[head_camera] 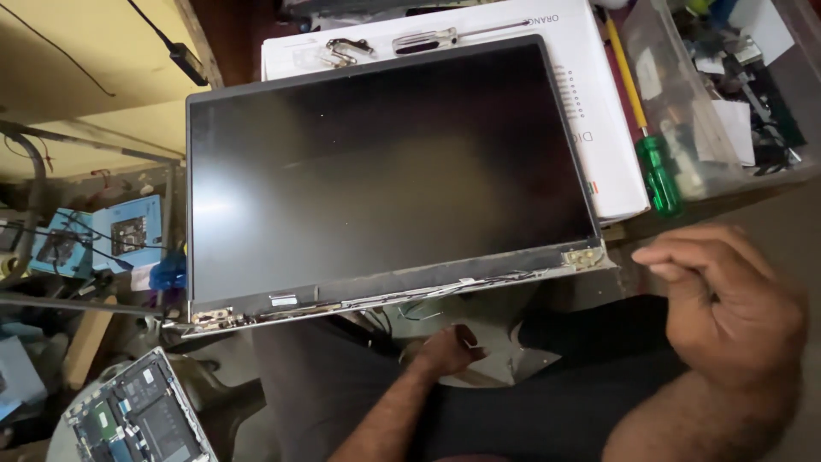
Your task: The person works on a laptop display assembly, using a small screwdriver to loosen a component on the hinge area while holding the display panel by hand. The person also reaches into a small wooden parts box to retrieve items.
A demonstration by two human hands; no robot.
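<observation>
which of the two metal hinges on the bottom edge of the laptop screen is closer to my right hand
The metal hinge at the screen's bottom right corner, just beside the right hand. The other metal hinge sits at the bottom left corner, far across the black laptop screen panel.

Left hand (445, 351) fingertips hidden beneath laptop screen (385, 171).

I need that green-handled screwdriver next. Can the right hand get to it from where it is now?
Probably yes. The right hand hovers empty, fingers loosely curled, just below the green-handled screwdriver, which lies exposed between the white box and the clear plastic bin. Nothing lies across the gap between them.
</observation>
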